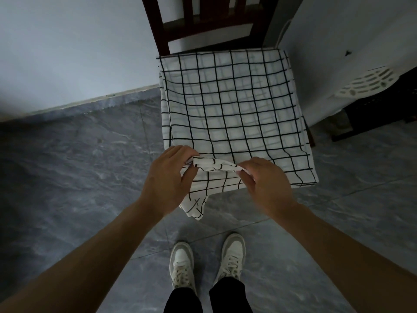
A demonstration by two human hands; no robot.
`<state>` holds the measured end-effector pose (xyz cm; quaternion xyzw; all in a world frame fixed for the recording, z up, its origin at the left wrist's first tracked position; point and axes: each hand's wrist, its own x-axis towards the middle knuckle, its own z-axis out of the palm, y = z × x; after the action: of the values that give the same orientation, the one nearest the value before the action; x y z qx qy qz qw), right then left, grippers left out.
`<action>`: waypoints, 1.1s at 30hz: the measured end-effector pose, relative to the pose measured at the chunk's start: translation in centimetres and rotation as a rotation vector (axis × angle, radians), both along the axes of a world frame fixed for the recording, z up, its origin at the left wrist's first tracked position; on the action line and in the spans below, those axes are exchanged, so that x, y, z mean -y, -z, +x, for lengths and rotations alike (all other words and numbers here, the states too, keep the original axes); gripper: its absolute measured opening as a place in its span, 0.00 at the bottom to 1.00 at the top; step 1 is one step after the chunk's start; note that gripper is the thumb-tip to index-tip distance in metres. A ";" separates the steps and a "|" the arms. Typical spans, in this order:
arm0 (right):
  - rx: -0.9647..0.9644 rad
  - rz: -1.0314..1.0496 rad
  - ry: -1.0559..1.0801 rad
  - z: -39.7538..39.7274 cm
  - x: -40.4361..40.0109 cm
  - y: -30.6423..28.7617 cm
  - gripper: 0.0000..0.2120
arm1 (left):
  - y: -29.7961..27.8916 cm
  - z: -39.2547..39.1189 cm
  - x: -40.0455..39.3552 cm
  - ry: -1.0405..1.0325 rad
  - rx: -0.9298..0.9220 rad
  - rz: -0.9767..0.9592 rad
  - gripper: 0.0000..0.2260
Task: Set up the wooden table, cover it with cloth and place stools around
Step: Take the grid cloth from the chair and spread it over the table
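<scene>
One folded checked cloth point(234, 114) flat on dark wooden chair point(162, 30), long axis running away from viewer; L hand point(168, 177) & R hand point(264, 179) both pinching its near edge, lifted.

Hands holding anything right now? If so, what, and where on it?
Both hold the checked cloth folded on the chair. The left hand and right hand each pinch its near edge, lifting a top layer.

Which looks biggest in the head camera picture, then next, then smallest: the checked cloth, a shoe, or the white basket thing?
1. Checked cloth, by far.
2. and 3. Left shoe and white basket look about alike; the basket is farther off and partly cut off, so I won't rank them.
</scene>
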<state>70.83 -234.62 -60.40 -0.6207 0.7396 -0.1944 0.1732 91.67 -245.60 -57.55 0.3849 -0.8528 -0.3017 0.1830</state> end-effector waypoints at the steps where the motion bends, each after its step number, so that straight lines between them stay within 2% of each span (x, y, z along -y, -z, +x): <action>1: 0.002 0.011 0.002 -0.3 0.2 -0.6 0.05 | -0.7 -0.3 0.1 0.004 -0.004 -0.008 0.05; 9: 0.166 -0.022 0.054 -2.9 1.0 -8.6 0.04 | -9.4 -3.2 1.6 -0.018 -0.113 0.018 0.04; 14: 0.196 -0.038 0.060 -5.2 0.5 -16.7 0.09 | -17.3 -5.2 1.4 0.004 -0.154 0.021 0.04; 19: 0.195 -0.050 0.118 -6.1 -2.1 -26.4 0.07 | -26.4 -6.2 -0.6 -0.030 -0.216 0.082 0.03; 25: 0.047 -0.023 0.169 -5.6 -6.8 -39.2 0.15 | -37.8 -6.8 -3.7 0.062 -0.315 0.074 0.01; 33: -0.188 -0.068 0.342 -3.0 -13.6 -51.0 0.12 | -46.8 -6.8 -6.9 0.302 -0.416 0.117 0.04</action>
<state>67.81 -221.02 -9.45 -0.5069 0.8402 -0.1869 0.0466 84.85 -238.72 -10.79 0.1929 -0.8256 -0.4473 0.2849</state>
